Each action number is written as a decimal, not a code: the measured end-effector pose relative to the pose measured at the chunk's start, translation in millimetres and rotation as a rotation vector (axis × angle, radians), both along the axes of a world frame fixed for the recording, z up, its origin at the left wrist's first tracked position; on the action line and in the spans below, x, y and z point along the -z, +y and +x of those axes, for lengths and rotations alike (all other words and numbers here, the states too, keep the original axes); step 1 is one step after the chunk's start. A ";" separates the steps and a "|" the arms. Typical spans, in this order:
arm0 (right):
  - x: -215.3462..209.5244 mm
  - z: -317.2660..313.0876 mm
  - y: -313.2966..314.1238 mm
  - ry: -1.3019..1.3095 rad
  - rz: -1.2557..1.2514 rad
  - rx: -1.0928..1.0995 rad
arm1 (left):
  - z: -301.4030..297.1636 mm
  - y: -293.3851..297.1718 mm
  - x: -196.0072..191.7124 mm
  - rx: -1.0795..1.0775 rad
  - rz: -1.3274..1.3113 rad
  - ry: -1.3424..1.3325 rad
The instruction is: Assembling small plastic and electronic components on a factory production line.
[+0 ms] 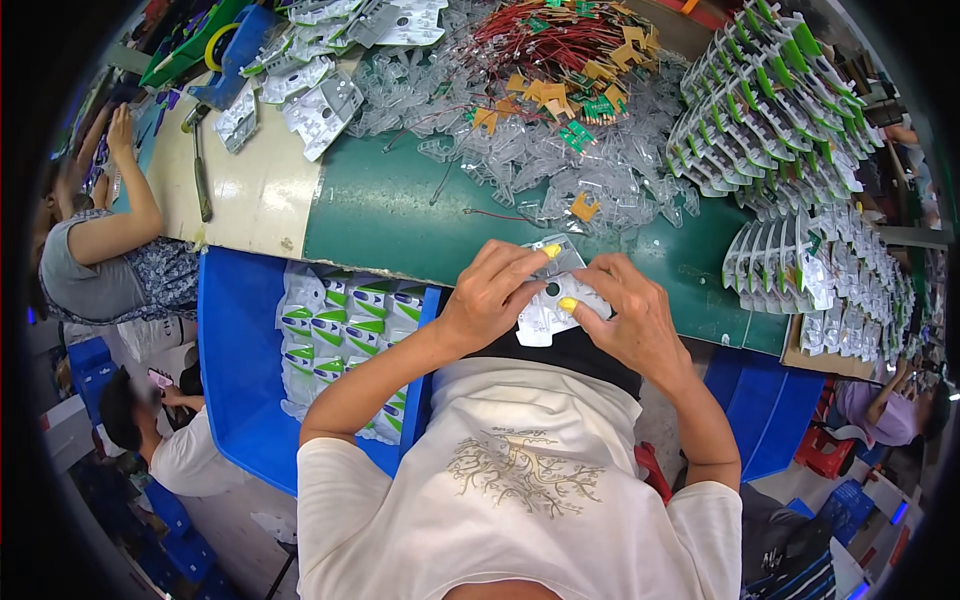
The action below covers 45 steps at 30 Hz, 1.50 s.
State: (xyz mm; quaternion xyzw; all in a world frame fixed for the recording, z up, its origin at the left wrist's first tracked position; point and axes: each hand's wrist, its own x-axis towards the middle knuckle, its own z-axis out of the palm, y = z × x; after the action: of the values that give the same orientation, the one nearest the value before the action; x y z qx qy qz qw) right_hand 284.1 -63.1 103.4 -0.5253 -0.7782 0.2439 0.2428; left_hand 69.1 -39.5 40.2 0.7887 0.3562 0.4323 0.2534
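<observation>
At the table's near edge I hold a white plastic housing [540, 326] with a dark round hole, close in front of my body. My left hand [495, 298] grips its left side, with a yellow-tipped finger reaching over the top. On the opposite side my right hand [635, 318] closes round it, the thumb, also yellow at the tip, pressing beside the hole. A clear plastic piece [563, 247] shows at the housing's upper end; whether it is attached I cannot tell. Just beyond my hands lies a heap of clear plastic parts [520, 160].
Red wires with green and tan boards [575, 80] top the heap. Stacked green-white housings [765, 110] stand at the right. A hammer [200, 165], blue tape dispenser [240, 60] and loose housings [318, 105] lie left. A blue bin [235, 370] holds packed parts. People sit nearby.
</observation>
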 end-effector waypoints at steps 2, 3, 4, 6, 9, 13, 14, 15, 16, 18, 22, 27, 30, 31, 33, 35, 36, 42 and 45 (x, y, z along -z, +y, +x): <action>-5.5 0.6 -6.2 -0.018 -0.006 0.001 | 2.1 2.9 -1.8 0.019 -0.013 -0.044; -4.4 1.1 -6.0 -0.039 -0.023 -0.011 | 1.7 7.1 -2.2 0.065 -0.057 -0.036; -3.3 1.7 -5.6 -0.061 -0.038 -0.023 | 1.6 10.4 -2.9 0.111 -0.100 -0.030; -0.6 2.5 -6.2 -0.068 -0.051 -0.023 | 2.7 13.4 -4.8 0.144 -0.109 -0.016; 1.5 2.7 -6.7 -0.074 -0.046 -0.022 | 2.4 16.4 -8.5 0.221 -0.121 0.023; -1.2 1.9 -7.1 -0.066 0.010 -0.040 | 3.9 17.7 -15.3 0.281 -0.134 0.149; -5.1 2.4 -9.1 -0.068 0.007 -0.038 | 4.4 17.4 -13.9 0.283 -0.137 0.147; -10.8 2.0 -11.6 0.046 -0.041 0.006 | 3.2 16.7 -13.3 0.284 -0.125 0.168; -17.3 2.5 -13.0 0.159 -0.089 0.051 | 2.0 15.9 -12.7 0.285 -0.113 0.190; -26.9 11.1 -15.2 0.403 -0.233 -0.005 | 0.4 16.8 -13.8 0.286 -0.117 0.207; -33.4 1.7 -27.5 0.236 -0.051 -0.017 | 0.9 12.4 -14.1 0.257 -0.111 0.206; 8.3 -18.0 -43.3 -0.015 0.247 0.002 | 2.1 10.1 -14.1 0.272 -0.166 0.184; 15.5 -18.4 -42.7 -0.057 0.225 -0.013 | -0.1 13.1 -11.7 0.273 -0.174 0.166; 12.7 -17.4 -41.9 0.040 0.178 0.023 | -0.7 14.5 -11.0 0.272 -0.179 0.167; 8.9 -9.1 -40.6 0.190 0.136 0.116 | 0.8 17.1 -10.3 0.282 -0.182 0.146; 4.4 4.3 -41.4 0.156 0.191 0.226 | 3.3 19.6 -13.0 0.306 -0.174 0.116; 5.5 13.2 -46.4 0.123 0.126 0.316 | 6.9 20.0 -14.8 0.310 -0.192 0.125; 39.6 2.0 -50.9 0.401 -0.074 0.361 | -2.7 9.3 -14.6 0.158 -0.294 0.015; -2.6 38.5 -61.9 0.392 -0.023 0.548 | -2.5 16.4 -34.1 0.050 -0.098 -0.055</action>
State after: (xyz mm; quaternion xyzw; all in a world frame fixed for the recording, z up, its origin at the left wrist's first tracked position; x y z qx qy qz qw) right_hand 322.5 -125.0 106.0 -0.6607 -0.5438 0.2746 0.4385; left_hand 66.6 -23.1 74.3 0.7719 0.3499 0.4294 0.3120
